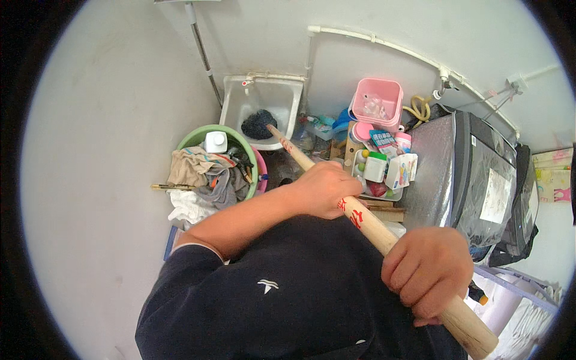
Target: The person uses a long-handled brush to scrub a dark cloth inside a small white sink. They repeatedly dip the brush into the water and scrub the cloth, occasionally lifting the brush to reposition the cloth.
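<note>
A long wooden pole point(371, 231) with red writing runs diagonally across my body, from the sink to the lower right. My left hand point(330, 189) wraps around its middle. Nearer its upper end, my right hand point(429, 272) grips it with the fingers curled around. The pole's far end meets a dark, shaggy mop head point(259, 124), which rests inside a white sink point(231, 105). How the head joins the pole is hard to make out. Above the basin, a small tap with a red mark point(246, 83) sticks out from the pipe.
Left of the sink, a green basin point(249, 146) holds cloths and a white bottle point(216, 142). A pink bucket point(377, 101) and a tray of bottles point(375, 167) stand to the right. Beside them is a large plastic-wrapped machine point(486, 180). A metal pole point(201, 45) leans on the wall.
</note>
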Tool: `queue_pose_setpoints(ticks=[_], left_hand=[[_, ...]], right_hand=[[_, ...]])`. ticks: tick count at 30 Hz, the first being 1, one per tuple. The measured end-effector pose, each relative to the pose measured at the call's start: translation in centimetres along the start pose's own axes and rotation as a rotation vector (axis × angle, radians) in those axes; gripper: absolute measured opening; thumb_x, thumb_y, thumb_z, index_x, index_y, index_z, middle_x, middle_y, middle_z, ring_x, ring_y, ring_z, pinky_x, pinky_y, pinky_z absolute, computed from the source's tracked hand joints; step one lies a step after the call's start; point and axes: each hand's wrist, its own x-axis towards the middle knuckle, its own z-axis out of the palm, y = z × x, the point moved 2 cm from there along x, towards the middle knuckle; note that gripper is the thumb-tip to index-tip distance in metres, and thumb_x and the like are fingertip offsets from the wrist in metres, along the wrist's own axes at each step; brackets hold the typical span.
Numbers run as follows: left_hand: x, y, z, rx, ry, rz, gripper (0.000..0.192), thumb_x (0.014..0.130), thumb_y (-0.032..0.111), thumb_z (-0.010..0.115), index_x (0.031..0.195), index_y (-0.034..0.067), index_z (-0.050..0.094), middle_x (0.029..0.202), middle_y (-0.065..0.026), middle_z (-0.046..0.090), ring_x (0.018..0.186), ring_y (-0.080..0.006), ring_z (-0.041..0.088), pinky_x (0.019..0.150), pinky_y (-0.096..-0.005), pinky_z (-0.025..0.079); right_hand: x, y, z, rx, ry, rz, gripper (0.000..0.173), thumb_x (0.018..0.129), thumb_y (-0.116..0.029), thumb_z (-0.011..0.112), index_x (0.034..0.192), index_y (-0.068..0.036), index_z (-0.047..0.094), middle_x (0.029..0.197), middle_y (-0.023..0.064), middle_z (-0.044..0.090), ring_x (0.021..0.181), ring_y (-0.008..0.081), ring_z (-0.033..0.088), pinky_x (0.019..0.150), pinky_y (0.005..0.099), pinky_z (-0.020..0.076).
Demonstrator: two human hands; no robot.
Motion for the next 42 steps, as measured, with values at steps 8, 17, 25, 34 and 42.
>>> queue_pose_setpoints(ticks=[8, 17, 25, 34, 42], left_hand=[[0.5, -6.5, -0.7, -0.158, 0.011, -0.313, 0.025, 0.077, 0.027, 0.081, 0.084, 0.009, 0.065, 0.079, -0.0185, 0.068, 0.078, -0.0421, 0.069, 0.067, -0.0488, 0.052], [-0.1, -4.0, 1.4, -0.073, -0.219, -0.356, 0.026, 0.077, 0.029, 0.081, 0.080, 0.010, 0.063, 0.076, -0.0166, 0.064, 0.079, -0.0403, 0.067, 0.070, -0.0478, 0.050], [0.8, -2.1, 1.7, 0.060, -0.016, -0.117, 0.015, 0.075, 0.019, 0.079, 0.085, 0.011, 0.070, 0.081, -0.0144, 0.073, 0.079, -0.0385, 0.072, 0.072, -0.0490, 0.056], [1.3, -2.0, 0.3, -0.021, -0.263, -0.342, 0.014, 0.075, 0.021, 0.080, 0.086, 0.012, 0.077, 0.083, -0.0148, 0.075, 0.081, -0.0381, 0.073, 0.077, -0.0473, 0.058], [3.3, -3.0, 2.0, 0.087, 0.226, -0.540, 0.014, 0.078, 0.019, 0.078, 0.084, 0.009, 0.070, 0.087, -0.0182, 0.073, 0.085, -0.0409, 0.072, 0.077, -0.0505, 0.057]], right_hand=[[0.5, 3.1, -1.7, -0.256, 0.911, 0.148, 0.031, 0.074, -0.026, 0.091, 0.082, -0.010, 0.066, 0.078, 0.0066, 0.065, 0.074, 0.0319, 0.063, 0.078, 0.0422, 0.0521], [-1.6, 3.9, -0.1, -0.057, 0.316, 0.075, 0.035, 0.077, -0.027, 0.088, 0.072, -0.010, 0.057, 0.069, 0.0040, 0.058, 0.066, 0.0302, 0.061, 0.067, 0.0434, 0.0494], [-1.9, -0.8, 2.5, -0.195, 0.414, -0.105, 0.032, 0.083, -0.034, 0.082, 0.071, -0.017, 0.057, 0.068, -0.0019, 0.061, 0.060, 0.0207, 0.061, 0.060, 0.0356, 0.0464], [-5.3, 1.4, 4.9, -0.147, 0.617, 0.001, 0.034, 0.083, -0.028, 0.082, 0.067, -0.017, 0.054, 0.061, -0.0013, 0.058, 0.052, 0.0214, 0.057, 0.053, 0.0374, 0.0448], [-2.3, 1.5, -2.0, -0.095, 0.903, -0.049, 0.030, 0.088, -0.026, 0.079, 0.070, -0.013, 0.059, 0.067, 0.0020, 0.059, 0.065, 0.0209, 0.056, 0.073, 0.0378, 0.0458]])
